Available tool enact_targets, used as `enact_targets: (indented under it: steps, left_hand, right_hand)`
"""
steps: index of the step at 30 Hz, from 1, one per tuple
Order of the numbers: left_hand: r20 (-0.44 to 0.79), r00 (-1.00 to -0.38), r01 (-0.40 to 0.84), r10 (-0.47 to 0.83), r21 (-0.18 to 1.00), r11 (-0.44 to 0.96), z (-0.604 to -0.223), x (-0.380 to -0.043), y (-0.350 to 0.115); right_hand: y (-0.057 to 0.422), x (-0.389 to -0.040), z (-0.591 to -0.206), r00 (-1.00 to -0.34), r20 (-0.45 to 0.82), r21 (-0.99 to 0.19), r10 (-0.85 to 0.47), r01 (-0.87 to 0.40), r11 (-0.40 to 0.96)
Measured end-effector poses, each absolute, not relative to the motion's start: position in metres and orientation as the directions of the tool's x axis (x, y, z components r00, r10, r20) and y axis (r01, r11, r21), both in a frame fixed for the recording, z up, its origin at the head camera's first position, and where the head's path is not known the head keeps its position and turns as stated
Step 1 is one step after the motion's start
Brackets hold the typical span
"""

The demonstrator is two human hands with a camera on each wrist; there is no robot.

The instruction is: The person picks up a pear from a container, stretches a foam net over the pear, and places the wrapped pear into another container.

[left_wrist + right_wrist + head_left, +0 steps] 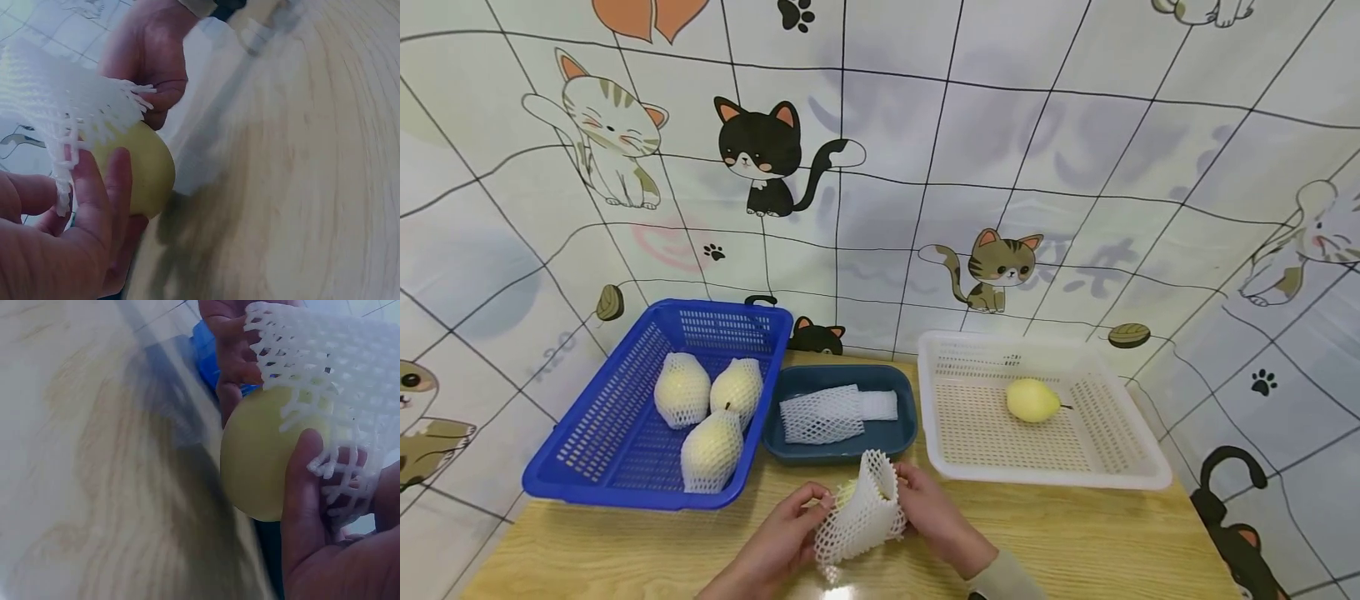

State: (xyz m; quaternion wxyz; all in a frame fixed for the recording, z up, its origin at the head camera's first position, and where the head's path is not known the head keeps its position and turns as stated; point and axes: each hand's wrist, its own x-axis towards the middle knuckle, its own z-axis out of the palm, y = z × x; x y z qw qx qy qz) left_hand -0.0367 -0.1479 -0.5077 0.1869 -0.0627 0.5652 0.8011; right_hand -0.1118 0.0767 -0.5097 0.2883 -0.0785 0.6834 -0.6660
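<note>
A yellow pear (253,456) is partly inside a white foam net sleeve (867,517), held between both hands above the table's front. My left hand (786,529) pinches the sleeve's edge between thumb and fingers; in the left wrist view, some of its fingers also lie along the pear (152,172). On the other side, my right hand (938,512) grips the netting, its thumb against the pear in the right wrist view. The rounded end of the pear sticks out of the net, and the rest is covered by the mesh.
A blue basket (580,483) at left holds several pears (711,454) in foam nets. The dark teal tray (841,457) in the middle contains flat foam sleeves (823,414). At right, a white basket (1045,477) has one bare pear (1032,401). A cat-print curtain (887,167) hangs behind.
</note>
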Motion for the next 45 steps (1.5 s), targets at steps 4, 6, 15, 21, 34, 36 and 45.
enact_targets:
  steps: [4,6,15,21,34,36,45]
  left_hand:
    - [-0.298,-0.938,-0.329,0.176,0.925,-0.191,-0.512,-0.039,-0.143]
    - [-0.286,-0.948,-0.304,0.140,0.943,-0.131,-0.514,-0.040,-0.140]
    - [-0.074,-0.996,-0.085,-0.053,0.958,0.274,-0.522,-0.055,-0.126]
    - [-0.019,-0.997,-0.043,-0.075,0.943,0.331,-0.524,-0.065,-0.115]
    - [-0.045,-0.995,-0.067,-0.085,0.958,0.278,-0.533,-0.070,-0.112]
    - [-0.064,-0.995,-0.082,-0.081,0.966,0.247,-0.535,-0.071,-0.113]
    - [-0.110,-0.989,-0.120,-0.102,0.988,0.096,-0.540,-0.072,-0.114]
  right_hand:
    - [0.078,-0.111,-0.516,-0.824,-0.306,-0.951,-0.478,0.285,0.117]
    - [0.079,-0.111,-0.518,-0.822,-0.316,-0.948,-0.474,0.296,0.119]
    - [0.082,-0.119,-0.520,-0.787,-0.342,-0.933,-0.514,0.347,0.091]
    - [0.085,-0.121,-0.523,-0.775,-0.328,-0.932,-0.540,0.359,0.050]
    - [0.092,-0.119,-0.527,-0.890,-0.247,-0.969,-0.383,0.219,0.114]
    - [0.094,-0.120,-0.524,-0.874,-0.267,-0.963,-0.406,0.249,0.099]
    - [0.105,-0.120,-0.523,-0.802,-0.254,-0.959,-0.541,0.281,0.033]
